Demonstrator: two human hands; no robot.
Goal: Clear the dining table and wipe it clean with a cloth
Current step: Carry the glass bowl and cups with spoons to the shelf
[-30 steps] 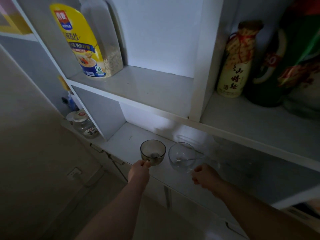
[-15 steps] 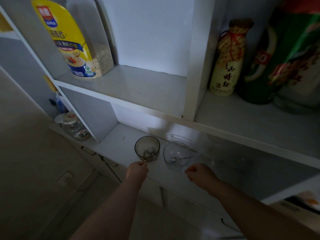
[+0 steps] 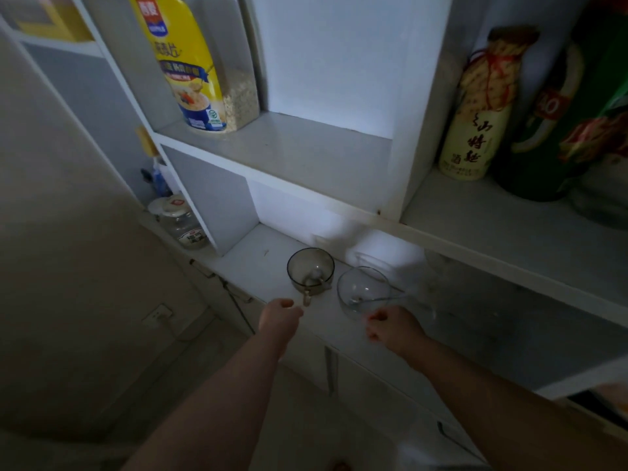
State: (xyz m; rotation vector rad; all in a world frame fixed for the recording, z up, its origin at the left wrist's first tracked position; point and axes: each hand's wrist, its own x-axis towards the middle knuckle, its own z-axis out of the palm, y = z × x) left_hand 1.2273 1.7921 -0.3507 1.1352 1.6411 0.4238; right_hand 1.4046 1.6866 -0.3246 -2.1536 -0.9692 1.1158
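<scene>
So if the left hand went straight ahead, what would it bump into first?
Most likely the little handle of the smoky glass cup, which sticks out toward the left hand. A small gap shows between them, though depth is unclear.
</scene>
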